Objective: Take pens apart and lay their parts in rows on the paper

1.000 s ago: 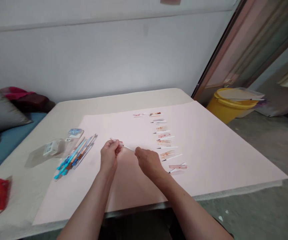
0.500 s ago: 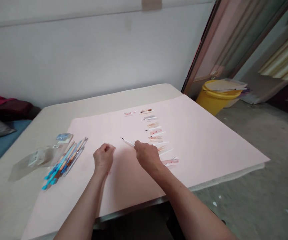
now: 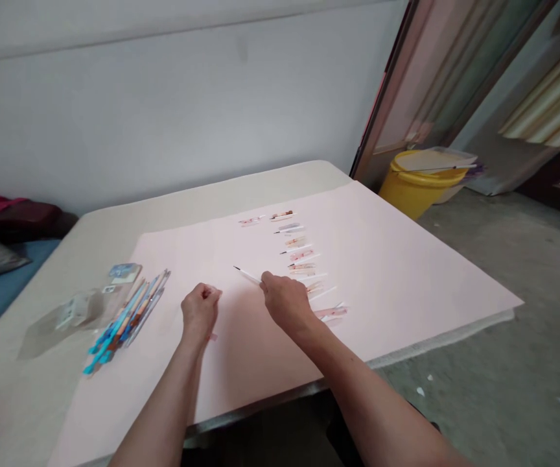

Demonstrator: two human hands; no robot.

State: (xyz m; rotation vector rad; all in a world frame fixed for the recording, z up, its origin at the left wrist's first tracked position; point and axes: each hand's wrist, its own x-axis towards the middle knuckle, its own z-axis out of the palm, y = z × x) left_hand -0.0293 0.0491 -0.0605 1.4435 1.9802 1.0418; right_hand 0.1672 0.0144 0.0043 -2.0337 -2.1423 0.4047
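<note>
- a smooth, pale pink sheet (image 3: 406, 279) covers much of the table (image 3: 56, 272), hanging slightly past its near edge on the right.
- slender pens (image 3: 131, 314) with blue, tan and clear barrels lie bundled at the left, their near ends chunky and turquoise, beside a thin clear plastic wrapper (image 3: 80, 311).
- the left hand (image 3: 199, 311) is curled into a loose fist, gripping a pinkish see-through piece (image 3: 214, 291) that is mostly hidden.
- the right hand (image 3: 286, 297), knuckles up, pinches a thin white rod (image 3: 248, 275); the straight, dark-tipped rod points forward and left over the sheet.
- small groups of translucent, pinkish pen parts (image 3: 302, 255) and slim white rods lie in a column running away from the right hand.
- behind stands a flat, pale grey wall (image 3: 187, 117).
</note>
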